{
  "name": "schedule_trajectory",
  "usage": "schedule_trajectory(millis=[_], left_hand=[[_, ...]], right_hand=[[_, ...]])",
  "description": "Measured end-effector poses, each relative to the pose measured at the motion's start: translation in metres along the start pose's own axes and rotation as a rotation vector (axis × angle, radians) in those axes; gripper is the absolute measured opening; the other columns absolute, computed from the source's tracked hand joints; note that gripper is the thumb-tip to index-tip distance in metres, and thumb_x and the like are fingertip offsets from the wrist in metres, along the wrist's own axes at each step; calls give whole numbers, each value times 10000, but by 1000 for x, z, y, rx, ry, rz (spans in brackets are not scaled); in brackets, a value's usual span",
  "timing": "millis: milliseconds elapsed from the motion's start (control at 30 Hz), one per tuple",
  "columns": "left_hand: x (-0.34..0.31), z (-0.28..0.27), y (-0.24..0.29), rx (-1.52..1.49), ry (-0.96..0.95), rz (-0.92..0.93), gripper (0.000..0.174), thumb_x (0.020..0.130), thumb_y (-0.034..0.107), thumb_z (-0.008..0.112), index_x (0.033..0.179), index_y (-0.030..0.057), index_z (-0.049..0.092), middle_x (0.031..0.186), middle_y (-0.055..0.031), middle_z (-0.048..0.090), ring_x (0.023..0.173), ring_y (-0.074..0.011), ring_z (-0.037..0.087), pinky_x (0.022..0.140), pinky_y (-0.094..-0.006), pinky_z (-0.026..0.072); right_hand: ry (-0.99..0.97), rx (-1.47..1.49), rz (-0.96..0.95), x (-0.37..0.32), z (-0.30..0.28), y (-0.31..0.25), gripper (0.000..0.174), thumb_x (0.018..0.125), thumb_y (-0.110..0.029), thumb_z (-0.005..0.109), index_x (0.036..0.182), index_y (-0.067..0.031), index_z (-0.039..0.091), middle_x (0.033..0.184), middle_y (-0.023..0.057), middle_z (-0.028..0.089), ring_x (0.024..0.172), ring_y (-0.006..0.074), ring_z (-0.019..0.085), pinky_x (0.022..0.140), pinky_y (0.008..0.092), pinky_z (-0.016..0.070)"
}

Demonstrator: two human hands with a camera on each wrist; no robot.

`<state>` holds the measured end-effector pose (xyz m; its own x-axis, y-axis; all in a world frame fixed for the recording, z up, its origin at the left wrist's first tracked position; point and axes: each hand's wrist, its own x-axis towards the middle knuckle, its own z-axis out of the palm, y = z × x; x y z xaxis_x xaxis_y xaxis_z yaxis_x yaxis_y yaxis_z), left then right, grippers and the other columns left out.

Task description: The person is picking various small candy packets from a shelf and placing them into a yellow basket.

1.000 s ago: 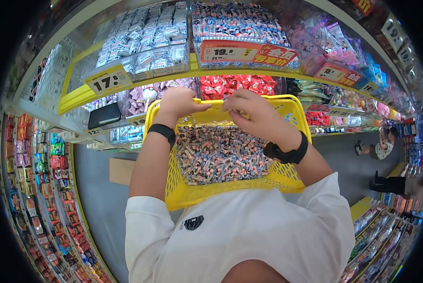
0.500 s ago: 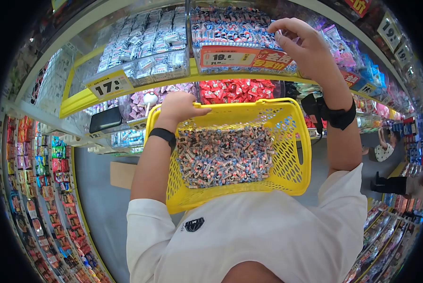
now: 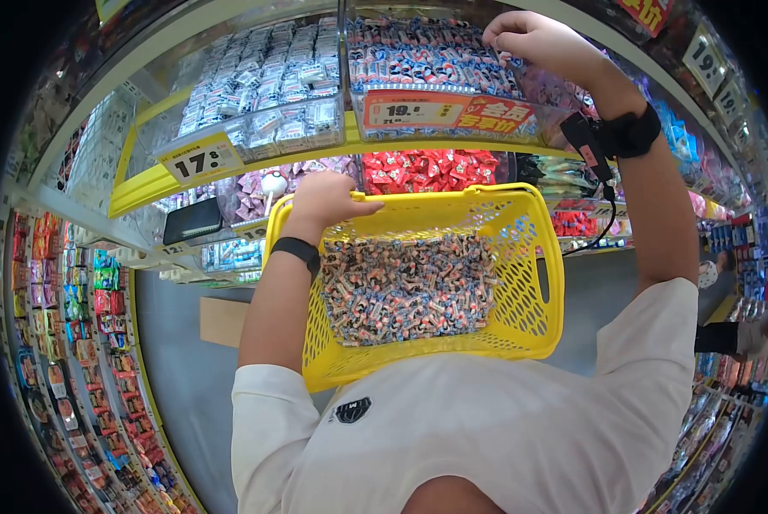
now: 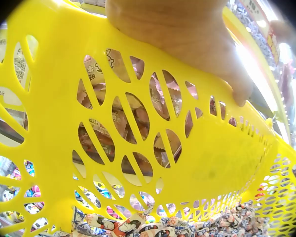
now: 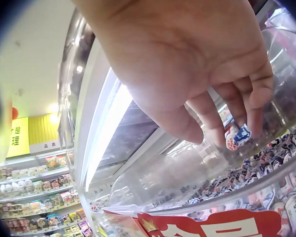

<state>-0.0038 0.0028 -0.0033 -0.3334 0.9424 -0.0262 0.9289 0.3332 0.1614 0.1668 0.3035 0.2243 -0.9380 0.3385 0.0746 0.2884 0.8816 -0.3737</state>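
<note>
My left hand (image 3: 319, 203) grips the far rim of a yellow plastic basket (image 3: 452, 210), its thumb lying along the edge. Inside the basket is a broad layer of small twist-wrapped candies (image 3: 409, 291). Up over the clear bin of blue, white and red wrapped candies (image 3: 427, 56) is my right hand (image 3: 551, 47), at the bin's right side. In the right wrist view its curled fingers hold one wrapped candy (image 5: 238, 137) above the pile. The left wrist view shows the basket's slotted wall (image 4: 133, 113) below the left palm.
A red price sign (image 3: 444, 111) hangs on the bin's front. To its left is a bin of silvery wrapped candies (image 3: 259, 81); red-wrapped candies (image 3: 431, 171) lie on the shelf below. A black phone-like device (image 3: 193, 221) sits left of the basket. A cable (image 3: 606, 227) dangles from my right wrist.
My right hand has left the basket's far rim, going up and right to the candy bin, where its fingers have curled in. The left hand keeps its grip on the basket.
</note>
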Motion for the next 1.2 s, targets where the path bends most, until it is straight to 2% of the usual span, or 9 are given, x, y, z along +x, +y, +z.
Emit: schedule_trajectory(millis=[100,200,300,500,600,800,900,1100,1200], left_hand=[[0,1,0,0,10,3,696,694,773,617,696,84,712,668,-119,653,672,-302,654,620,-431,513],[0,0,0,-9,15,4,695,696,772,616,695,83,712,665,-119,652,670,-302,653,621,-431,511],[0,0,0,-11,17,12,697,698,773,613,691,82,710,666,-119,653,670,-303,653,628,-429,511],[0,0,0,-14,2,11,697,701,772,612,685,82,706,669,-118,653,671,-301,652,638,-425,512],[0,1,-1,-19,11,16,692,701,769,616,684,82,706,667,-117,652,671,-300,651,638,-425,511],[0,1,-1,-10,19,17,684,701,761,622,685,83,706,658,-116,648,665,-301,650,634,-426,512],[0,2,-1,-10,20,16,685,699,762,623,688,83,706,656,-116,647,662,-303,651,628,-427,513],[0,1,-1,-21,27,16,688,693,763,629,679,80,704,652,-117,647,660,-303,652,627,-428,514],[0,4,-2,-17,45,23,688,692,763,630,674,79,703,650,-118,646,656,-304,651,622,-429,515]], right_hand=[[-39,-122,100,9,2,-8,357,908,-366,591,1143,-114,684,957,37,663,888,125,610,734,263,511],[-146,-96,215,19,1,-8,345,887,-374,617,1119,-129,691,884,26,640,799,123,592,631,290,507],[-172,-96,262,32,7,5,343,871,-384,629,1077,-119,697,830,11,613,702,114,564,560,287,484],[-384,-26,271,54,12,16,301,844,-321,629,979,-57,685,680,32,593,520,131,533,475,279,460],[-368,-67,293,53,17,9,276,827,-294,623,934,-45,674,665,60,620,523,155,592,471,294,487],[-495,-8,388,47,14,0,263,818,-272,603,944,-46,648,766,119,695,644,208,700,514,307,545],[-519,-6,399,49,14,2,257,824,-267,597,958,-51,637,803,135,710,666,210,709,522,307,552],[-470,5,379,47,13,3,241,865,-279,578,945,-57,630,778,103,704,653,180,693,521,304,540],[-359,-19,263,44,11,0,231,882,-287,578,918,-64,626,711,63,653,562,146,614,497,293,489]])
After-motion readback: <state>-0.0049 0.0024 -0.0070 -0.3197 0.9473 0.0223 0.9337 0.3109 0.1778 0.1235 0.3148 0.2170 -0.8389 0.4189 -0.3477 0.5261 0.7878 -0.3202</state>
